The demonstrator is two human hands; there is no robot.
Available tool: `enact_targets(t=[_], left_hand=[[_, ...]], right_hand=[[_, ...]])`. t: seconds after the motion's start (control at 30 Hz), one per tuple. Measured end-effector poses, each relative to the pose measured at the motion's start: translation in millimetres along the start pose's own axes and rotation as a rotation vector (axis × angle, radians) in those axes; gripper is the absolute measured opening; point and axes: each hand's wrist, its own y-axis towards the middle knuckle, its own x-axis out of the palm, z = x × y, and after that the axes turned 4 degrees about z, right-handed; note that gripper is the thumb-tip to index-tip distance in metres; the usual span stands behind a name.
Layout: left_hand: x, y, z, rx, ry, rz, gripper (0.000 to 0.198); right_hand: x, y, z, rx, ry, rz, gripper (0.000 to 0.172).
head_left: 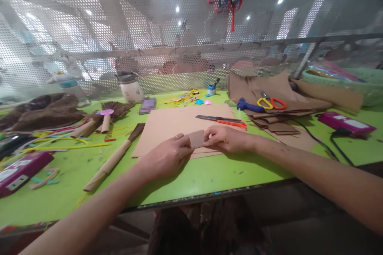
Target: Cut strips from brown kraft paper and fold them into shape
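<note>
A small brown paper piece (pixel 196 138) is held between both hands above a large brown paper sheet (pixel 176 123) on the green table (pixel 209 175). My left hand (pixel 167 155) pinches its left edge with fingers curled. My right hand (pixel 224 138) pinches its right edge. An orange-handled utility knife (pixel 223 120) lies on the sheet just beyond my right hand.
Scissors with yellow and red handles (pixel 272 103) and a blue glue gun (pixel 249 106) rest on a stack of brown paper at right. A rolled paper broom (pixel 113 159), pipe cleaners and magenta boxes (pixel 345 122) lie around. A perforated metal screen stands behind the table.
</note>
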Motion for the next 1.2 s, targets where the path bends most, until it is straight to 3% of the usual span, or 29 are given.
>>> enact_targets(t=[0.23,0.47,0.7,0.87,0.97,1.1,1.2], left_hand=[[-4.6,-8,-3,-0.026,-0.063,-0.029,0.028],[-7.9,0,-4,-0.05,-0.056,-0.033,0.027],[-7.4,20,-11,0.013,0.157,-0.159,0.024],[5.0,18,-6,-0.062,0.252,-0.109,0.012],[4.7,14,-7,-0.187,0.096,-0.001,0.012],[-19.2,15,-10,-0.365,-0.307,0.137,0.013],[-39.8,21,-11,-0.456,-0.603,0.111,0.016]], right_hand=[[-1,-12,-4,0.006,0.009,0.047,0.025],[-3,-10,-13,-0.012,-0.059,0.037,0.022],[-9,23,-33,-0.003,-0.407,-0.201,0.016],[-2,36,-36,-0.05,-0.517,-0.271,0.019],[-1,33,-28,0.006,-0.426,-0.195,0.019],[-24,28,-30,0.13,-0.042,0.035,0.02],[-47,27,-34,0.226,0.282,0.024,0.017]])
